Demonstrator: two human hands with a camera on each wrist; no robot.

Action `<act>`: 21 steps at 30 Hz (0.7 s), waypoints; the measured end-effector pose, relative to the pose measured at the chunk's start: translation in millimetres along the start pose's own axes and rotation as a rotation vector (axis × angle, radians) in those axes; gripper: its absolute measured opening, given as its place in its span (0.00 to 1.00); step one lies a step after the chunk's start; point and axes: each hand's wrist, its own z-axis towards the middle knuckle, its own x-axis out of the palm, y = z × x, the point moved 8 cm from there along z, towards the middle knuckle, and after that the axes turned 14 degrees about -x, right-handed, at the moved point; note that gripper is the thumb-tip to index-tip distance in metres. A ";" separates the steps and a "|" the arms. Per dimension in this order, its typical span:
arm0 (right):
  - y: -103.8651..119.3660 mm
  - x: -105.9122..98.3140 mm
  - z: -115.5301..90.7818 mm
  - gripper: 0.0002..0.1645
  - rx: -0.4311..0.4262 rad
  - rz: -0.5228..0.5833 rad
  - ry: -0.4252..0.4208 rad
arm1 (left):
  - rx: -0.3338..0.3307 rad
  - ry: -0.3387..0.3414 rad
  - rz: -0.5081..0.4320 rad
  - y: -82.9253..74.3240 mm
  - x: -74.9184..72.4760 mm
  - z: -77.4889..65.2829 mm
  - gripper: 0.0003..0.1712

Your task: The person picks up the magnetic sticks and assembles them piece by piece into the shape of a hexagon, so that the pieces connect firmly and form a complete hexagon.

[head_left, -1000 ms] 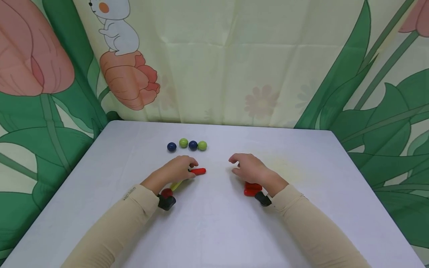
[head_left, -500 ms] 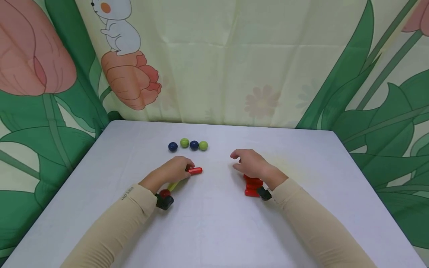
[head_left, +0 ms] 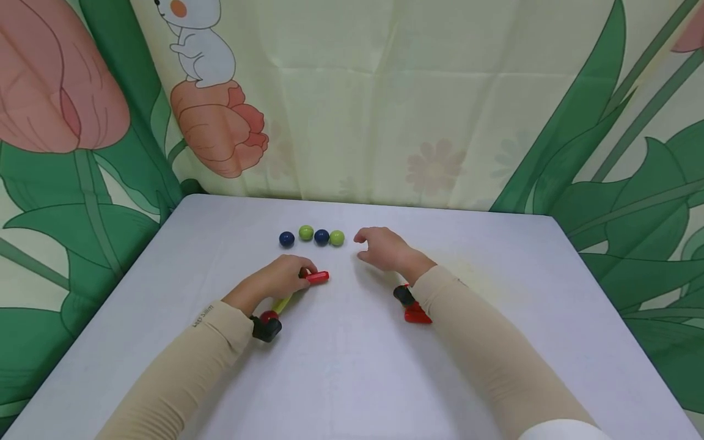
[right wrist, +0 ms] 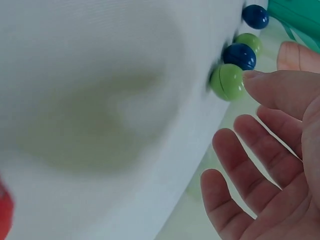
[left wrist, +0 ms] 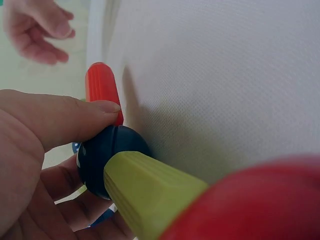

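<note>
My left hand (head_left: 277,278) holds a joined ball-and-rod toy piece. In the left wrist view, thumb and curled fingers grip its dark blue ball (left wrist: 92,160), with the thumb tip at the base of a red rod (left wrist: 102,85). A yellow-green rod (left wrist: 145,185) runs from that ball to a red ball (left wrist: 265,205) near the camera. My right hand (head_left: 385,249) holds nothing, its fingers spread and slightly bent. It hovers to the right of a light green ball (head_left: 337,238), the closest of a row of balls.
Farther left in that row lie a dark blue ball (head_left: 321,237), another green ball (head_left: 306,232) and a second dark blue ball (head_left: 286,239). Red rods (head_left: 417,316) lie under the right forearm, partly hidden. The white table (head_left: 352,379) ends at a printed curtain (head_left: 330,122).
My right hand has moved left and away from me, from above the red rods toward the balls. The left hand, holding its toy piece, has shifted slightly left.
</note>
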 end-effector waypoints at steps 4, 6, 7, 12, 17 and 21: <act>5.5 4.1 21.3 0.26 -0.013 -0.014 0.005 | -0.008 0.003 -0.011 1.7 -0.7 0.8 0.18; 6.4 7.8 31.3 0.27 -0.020 -0.025 0.012 | -0.011 0.002 -0.011 2.5 -1.3 1.4 0.18; 6.2 9.9 35.7 0.28 -0.022 -0.026 0.013 | -0.010 0.002 -0.011 2.8 -1.5 1.5 0.18; 2.9 17.5 51.0 0.30 -0.024 -0.045 0.002 | 0.009 -0.017 -0.008 2.2 -2.3 1.1 0.17; 3.3 21.5 59.2 0.32 -0.035 -0.047 0.001 | 0.000 -0.019 -0.022 3.0 -2.3 0.7 0.17; 4.2 22.9 60.9 0.30 -0.017 -0.034 -0.002 | 0.001 -0.009 -0.036 4.7 -1.0 1.9 0.16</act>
